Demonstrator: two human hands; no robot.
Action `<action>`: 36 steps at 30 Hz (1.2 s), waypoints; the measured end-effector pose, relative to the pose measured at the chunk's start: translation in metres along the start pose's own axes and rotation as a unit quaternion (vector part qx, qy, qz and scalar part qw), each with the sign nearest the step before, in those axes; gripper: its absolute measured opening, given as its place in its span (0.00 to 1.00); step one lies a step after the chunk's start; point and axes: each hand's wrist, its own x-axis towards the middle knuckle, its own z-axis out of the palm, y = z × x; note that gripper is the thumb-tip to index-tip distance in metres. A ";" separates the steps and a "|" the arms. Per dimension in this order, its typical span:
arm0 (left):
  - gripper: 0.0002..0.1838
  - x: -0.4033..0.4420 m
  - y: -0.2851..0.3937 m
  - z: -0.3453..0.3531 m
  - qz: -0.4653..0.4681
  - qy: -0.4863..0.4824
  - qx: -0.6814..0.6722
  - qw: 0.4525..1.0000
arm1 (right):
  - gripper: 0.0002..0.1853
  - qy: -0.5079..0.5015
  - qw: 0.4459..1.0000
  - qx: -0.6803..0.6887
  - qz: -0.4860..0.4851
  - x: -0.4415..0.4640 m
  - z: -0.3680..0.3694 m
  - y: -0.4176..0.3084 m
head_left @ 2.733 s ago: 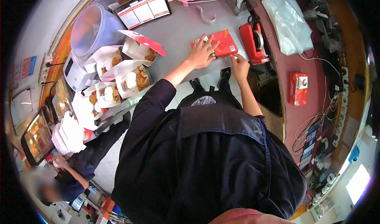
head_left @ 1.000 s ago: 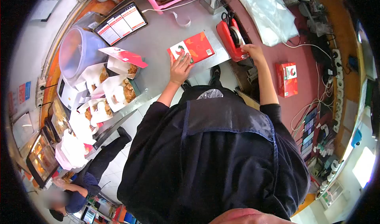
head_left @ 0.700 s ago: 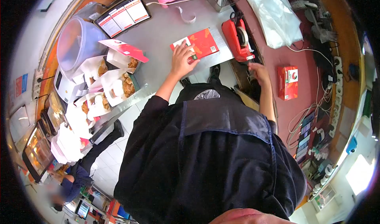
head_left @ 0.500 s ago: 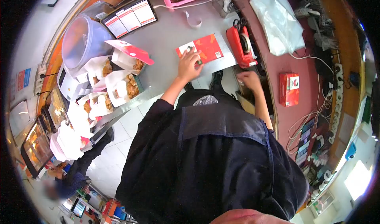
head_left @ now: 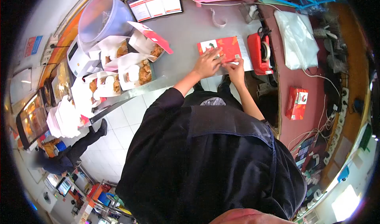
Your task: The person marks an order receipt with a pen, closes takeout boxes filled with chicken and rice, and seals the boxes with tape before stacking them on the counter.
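Observation:
A closed red and white cardboard food box [head_left: 231, 45] lies on the metal counter in front of me. My left hand [head_left: 208, 63] rests on its near left part, fingers stretched over the lid. At the box's near right edge is my right hand [head_left: 236, 70], thumb and fingers pinched together. Whatever is between those fingertips is too small to make out. Just right of the box stands a red tape dispenser [head_left: 258, 56] with scissors at its far end.
Open boxes of fried chicken [head_left: 136, 74] crowd the counter's left side, near a bluish plastic tub [head_left: 103, 20] and a tablet [head_left: 155, 4]. A second red box [head_left: 297, 102] and plastic bags [head_left: 297, 38] lie on the reddish table. Another person [head_left: 63, 160] is at far left.
My right hand has moved from beside the counter to the box's near right edge and pinched. My left hand has flattened over the box. The whole view has shifted.

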 end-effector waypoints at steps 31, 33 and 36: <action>0.21 -0.108 -0.119 -0.055 -0.572 0.413 -0.453 0.545 | 0.62 -0.180 0.799 -0.491 -0.295 0.001 -0.041 -0.159; 0.20 -0.106 -0.118 -0.048 -0.554 0.386 -0.459 0.577 | 0.57 -0.105 0.864 -0.425 -0.249 -0.037 -0.103 -0.173; 0.24 -0.102 -0.120 -0.033 -0.550 0.324 -0.443 0.630 | 0.56 0.079 0.902 -0.382 -0.184 -0.094 -0.208 -0.170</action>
